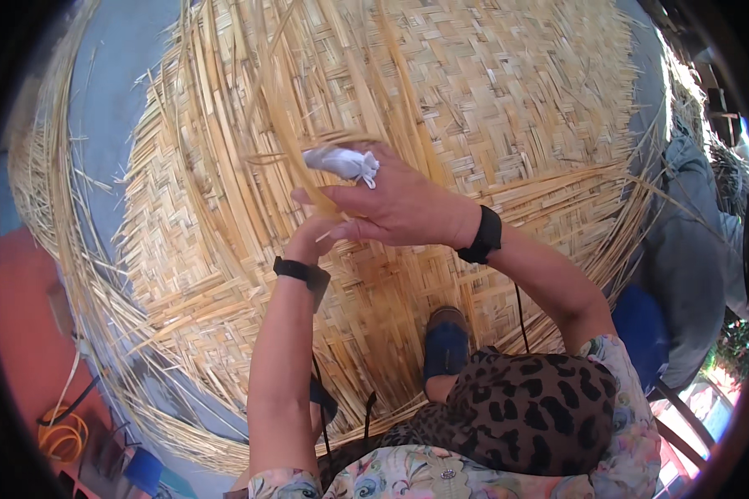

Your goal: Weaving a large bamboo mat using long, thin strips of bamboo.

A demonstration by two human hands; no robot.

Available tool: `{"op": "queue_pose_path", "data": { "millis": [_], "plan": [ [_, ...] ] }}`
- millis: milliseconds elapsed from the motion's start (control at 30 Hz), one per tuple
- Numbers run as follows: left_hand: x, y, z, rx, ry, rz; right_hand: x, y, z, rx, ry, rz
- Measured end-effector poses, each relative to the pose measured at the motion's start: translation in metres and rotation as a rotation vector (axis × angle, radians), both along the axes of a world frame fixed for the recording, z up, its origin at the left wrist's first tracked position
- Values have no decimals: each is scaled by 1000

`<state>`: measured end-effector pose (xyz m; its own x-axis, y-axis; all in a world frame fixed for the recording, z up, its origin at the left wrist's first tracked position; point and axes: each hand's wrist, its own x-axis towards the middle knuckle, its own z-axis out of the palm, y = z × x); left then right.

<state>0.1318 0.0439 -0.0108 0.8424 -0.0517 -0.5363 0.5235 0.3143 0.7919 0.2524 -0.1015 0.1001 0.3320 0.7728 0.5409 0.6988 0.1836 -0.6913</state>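
A large woven mat of flat straw-coloured reed strips (508,91) spreads beneath me. Over its middle, my left hand (310,236) and my right hand (404,200) meet. A long, pale reed strip (287,125) rises from between them and curves away toward the far side, blurred by motion. My right hand is closed on the strip near its lower end, with white cloth (341,163) wrapped about its fingers. My left hand is closed at the same end, its fingers partly hidden behind the right. A small light tip pokes out by the thumbs.
Loose strip ends fringe the mat, with a bundle of long strips (43,183) curving along the left. My shoe (446,343) stands on the mat's near part. A coiled orange cord (62,434) lies at lower left; grey cloth (682,249) is piled at right.
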Motion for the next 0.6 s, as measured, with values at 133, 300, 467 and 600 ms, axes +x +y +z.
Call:
{"op": "queue_pose_path", "data": {
  "millis": [133, 300, 467, 600],
  "plan": [
    [3, -5, 7, -45, 86, -172, 41, -25, 8, -779, -436, -262],
    [0, -13, 7, -43, 30, -71, 69, -97, -6, -1485, -107, -168],
    [-2, -65, 33, 209, -84, 609, 67, -126, -8, -1330, -606, -380],
    [35, -109, 61, 839, -326, 237, 54, -100, 10, -622, -753, -428]
  ]
}}
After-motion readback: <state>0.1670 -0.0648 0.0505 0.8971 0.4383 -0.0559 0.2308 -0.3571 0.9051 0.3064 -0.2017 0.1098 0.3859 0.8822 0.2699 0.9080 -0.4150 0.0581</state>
